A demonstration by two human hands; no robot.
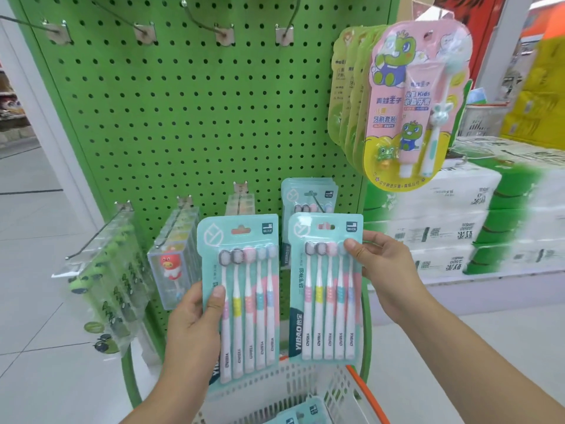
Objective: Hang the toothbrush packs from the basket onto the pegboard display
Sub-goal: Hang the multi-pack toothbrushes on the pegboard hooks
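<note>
My left hand [195, 319] grips a teal toothbrush pack [244, 298] by its lower left edge, thumb on the front. My right hand [379, 264] pinches a second, matching toothbrush pack [324, 289] at its upper right edge. Both packs are held upright, side by side, above the white basket [293, 390] and in front of the green pegboard [195, 117]. Several identical packs [308, 197] hang on a peg just behind the right one. More teal packs [302, 414] lie in the basket.
Clear boxes with cartoon figures [174, 255] and green-frog packs [113, 283] hang on lower left pegs. Kids' toothpaste sets [412, 108] hang at the upper right. Bare hooks [143, 29] line the top row. Stacked tissue cases [458, 215] stand to the right.
</note>
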